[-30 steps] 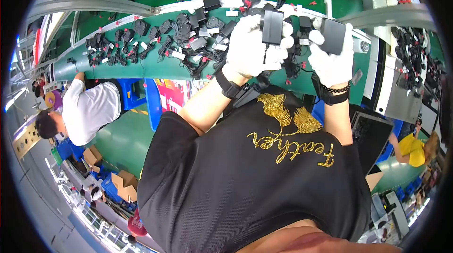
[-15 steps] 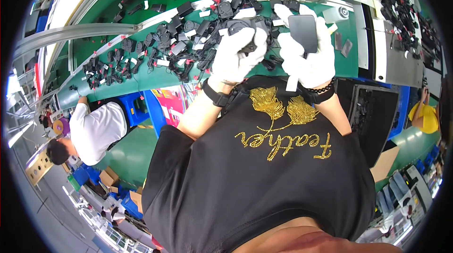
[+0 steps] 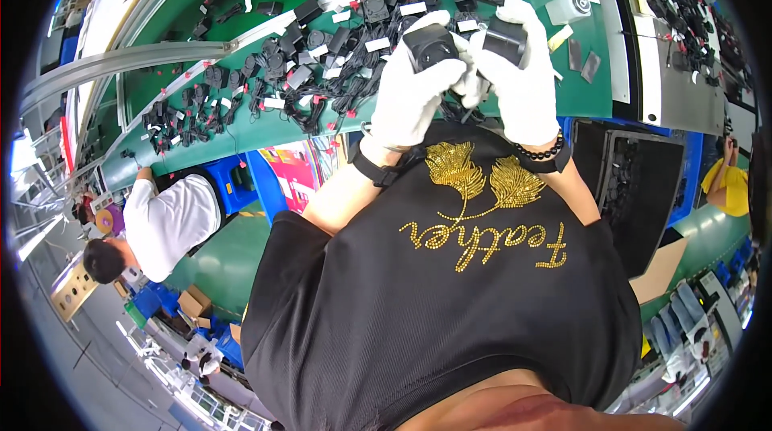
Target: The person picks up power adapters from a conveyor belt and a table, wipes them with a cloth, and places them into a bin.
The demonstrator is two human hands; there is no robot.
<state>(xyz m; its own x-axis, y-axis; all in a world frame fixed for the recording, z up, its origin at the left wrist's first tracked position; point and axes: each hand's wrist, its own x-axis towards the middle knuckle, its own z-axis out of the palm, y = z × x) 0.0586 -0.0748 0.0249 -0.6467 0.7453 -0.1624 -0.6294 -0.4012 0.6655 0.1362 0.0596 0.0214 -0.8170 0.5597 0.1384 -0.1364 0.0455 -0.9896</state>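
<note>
Both my hands wear white gloves and are raised over the near edge of the green workbench [image 3: 591,97]. My left hand [image 3: 406,97] is closed around a small black camera-like unit [image 3: 433,47], its round lens-like face showing. Close beside it, my right hand [image 3: 524,89] grips a smooth black block-shaped device [image 3: 505,39] with a rounded edge. The fingertips of the two hands nearly meet between the devices. Under and behind my left hand spreads a heap of similar black units with coiled cables [image 3: 354,69], red connector tips and white tags.
A white bottle [image 3: 568,9] stands right of my right hand, near two flat grey pieces [image 3: 590,63] on the bench. Metal frame bars [image 3: 129,55] cross above the bench. A person in a white shirt [image 3: 177,218] sits at the left. More black units [image 3: 671,9] lie far right.
The flat dark face of the right-hand device has turned away, and that hand has come closer to my left. The left-hand unit has been lifted and tilted so its round face shows.
</note>
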